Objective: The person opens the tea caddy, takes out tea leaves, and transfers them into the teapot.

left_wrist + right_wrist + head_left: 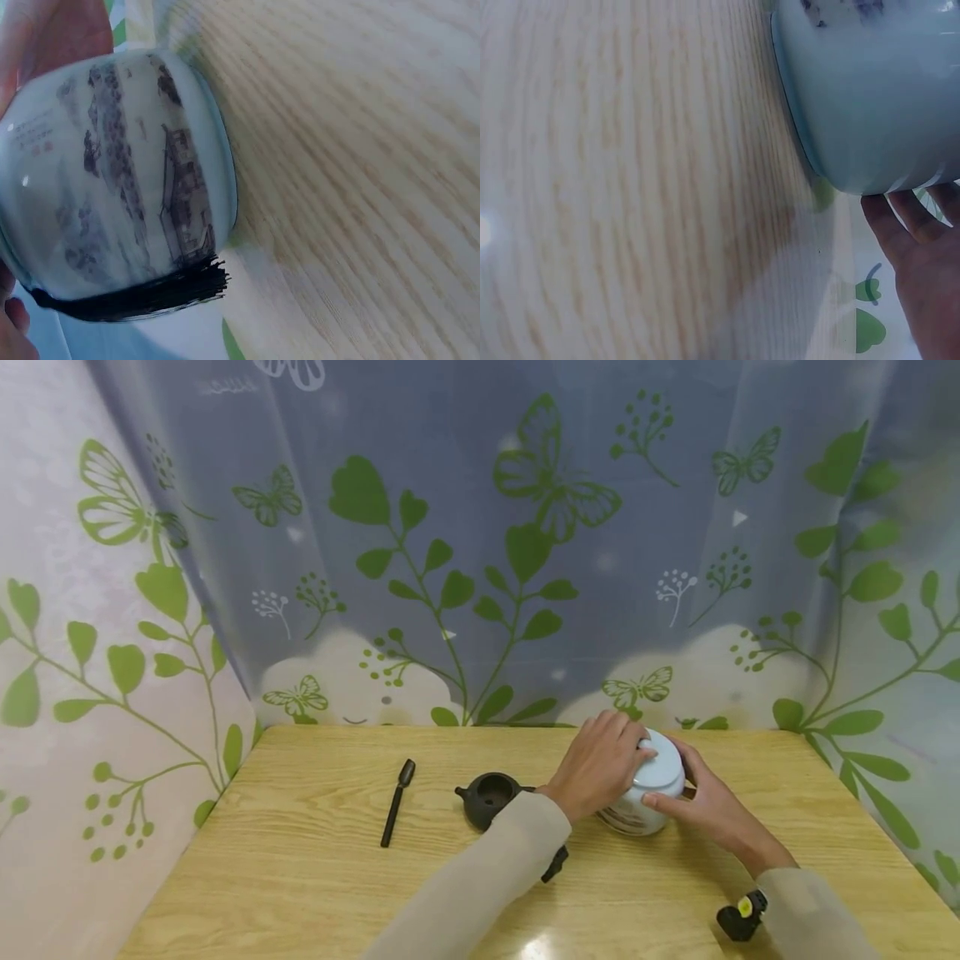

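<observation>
A pale blue lidded ceramic jar (637, 817) stands at the right of the table, with a brown landscape print on its side. In the left wrist view a black tassel (142, 296) hangs along the jar. My left hand (600, 760) reaches over the top and grips the jar's lid (662, 762), its fingers partly hiding the rim. My right hand (708, 806) holds the jar from the right, thumb on the near side and fingers behind. In the right wrist view, fingertips (889, 225) touch the jar's wall.
Left of the jar sits a small dark teapot (480, 802), its opening uncovered, partly hidden by my left sleeve. Farther left lies a slim black tea scoop (397, 803) on the wooden table (300, 860). A printed curtain (450, 568) hangs behind the table's back edge.
</observation>
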The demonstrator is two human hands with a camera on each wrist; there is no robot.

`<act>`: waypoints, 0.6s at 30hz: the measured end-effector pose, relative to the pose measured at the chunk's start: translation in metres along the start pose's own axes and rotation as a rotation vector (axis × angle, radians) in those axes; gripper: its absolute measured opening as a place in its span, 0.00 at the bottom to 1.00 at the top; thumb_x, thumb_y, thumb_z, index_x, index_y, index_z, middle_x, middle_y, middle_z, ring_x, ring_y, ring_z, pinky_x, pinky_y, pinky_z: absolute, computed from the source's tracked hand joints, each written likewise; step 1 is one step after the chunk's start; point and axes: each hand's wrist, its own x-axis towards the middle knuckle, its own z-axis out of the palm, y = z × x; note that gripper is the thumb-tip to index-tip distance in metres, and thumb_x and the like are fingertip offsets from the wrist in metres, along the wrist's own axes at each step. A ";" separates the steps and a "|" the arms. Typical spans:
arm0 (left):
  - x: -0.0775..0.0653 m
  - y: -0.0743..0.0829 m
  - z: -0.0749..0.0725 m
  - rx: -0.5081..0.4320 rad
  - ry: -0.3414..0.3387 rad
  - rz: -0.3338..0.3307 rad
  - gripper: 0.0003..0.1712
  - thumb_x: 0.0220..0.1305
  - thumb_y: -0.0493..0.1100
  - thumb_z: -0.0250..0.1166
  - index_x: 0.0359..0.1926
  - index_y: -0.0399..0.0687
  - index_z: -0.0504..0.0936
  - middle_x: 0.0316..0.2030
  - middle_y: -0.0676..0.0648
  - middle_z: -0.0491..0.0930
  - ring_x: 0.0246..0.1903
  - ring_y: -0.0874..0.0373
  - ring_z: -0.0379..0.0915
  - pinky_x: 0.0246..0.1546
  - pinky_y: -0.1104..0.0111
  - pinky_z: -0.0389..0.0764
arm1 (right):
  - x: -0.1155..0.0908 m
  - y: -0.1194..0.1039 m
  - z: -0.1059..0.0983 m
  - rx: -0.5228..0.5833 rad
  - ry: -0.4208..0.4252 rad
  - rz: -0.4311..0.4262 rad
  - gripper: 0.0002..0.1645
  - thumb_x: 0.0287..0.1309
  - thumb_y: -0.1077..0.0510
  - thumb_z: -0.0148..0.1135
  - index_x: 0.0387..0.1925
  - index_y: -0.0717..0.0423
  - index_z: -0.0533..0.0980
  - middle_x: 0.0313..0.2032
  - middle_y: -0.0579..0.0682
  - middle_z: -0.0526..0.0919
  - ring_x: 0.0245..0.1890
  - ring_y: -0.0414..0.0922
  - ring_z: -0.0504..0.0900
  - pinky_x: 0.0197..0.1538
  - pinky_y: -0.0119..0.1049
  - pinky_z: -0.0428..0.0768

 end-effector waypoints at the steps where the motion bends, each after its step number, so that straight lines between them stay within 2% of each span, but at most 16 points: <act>1: 0.001 -0.001 0.000 -0.046 -0.023 -0.014 0.19 0.88 0.58 0.52 0.60 0.56 0.82 0.50 0.56 0.82 0.52 0.61 0.76 0.51 0.69 0.74 | 0.000 0.000 0.000 0.003 0.000 -0.002 0.63 0.74 0.49 0.71 0.90 0.51 0.38 0.84 0.69 0.52 0.78 0.67 0.64 0.56 0.24 0.78; 4: 0.003 -0.005 -0.002 -0.228 -0.082 -0.076 0.19 0.86 0.60 0.55 0.60 0.58 0.83 0.53 0.57 0.83 0.58 0.60 0.74 0.55 0.67 0.69 | 0.000 0.002 0.000 0.016 0.000 -0.008 0.62 0.75 0.50 0.71 0.89 0.51 0.38 0.83 0.68 0.52 0.77 0.66 0.64 0.56 0.23 0.78; 8: 0.003 -0.011 -0.005 -0.425 -0.104 -0.152 0.18 0.81 0.63 0.62 0.58 0.60 0.86 0.56 0.57 0.83 0.61 0.59 0.72 0.59 0.65 0.66 | 0.000 0.002 0.000 0.021 0.003 -0.015 0.61 0.75 0.50 0.71 0.89 0.52 0.39 0.83 0.66 0.52 0.77 0.65 0.65 0.57 0.22 0.76; 13: 0.002 -0.015 -0.005 -0.601 -0.104 -0.206 0.17 0.76 0.62 0.70 0.57 0.64 0.89 0.59 0.57 0.82 0.63 0.60 0.71 0.63 0.64 0.70 | 0.000 0.004 0.000 0.037 -0.006 -0.017 0.61 0.76 0.50 0.70 0.89 0.51 0.39 0.85 0.65 0.51 0.78 0.65 0.63 0.58 0.21 0.75; 18: 0.001 -0.017 0.001 -0.806 -0.123 -0.251 0.19 0.75 0.61 0.71 0.61 0.64 0.90 0.65 0.61 0.82 0.67 0.64 0.74 0.63 0.69 0.78 | 0.000 0.006 0.001 0.054 -0.012 -0.020 0.60 0.76 0.51 0.69 0.89 0.51 0.38 0.85 0.65 0.49 0.79 0.66 0.62 0.58 0.22 0.77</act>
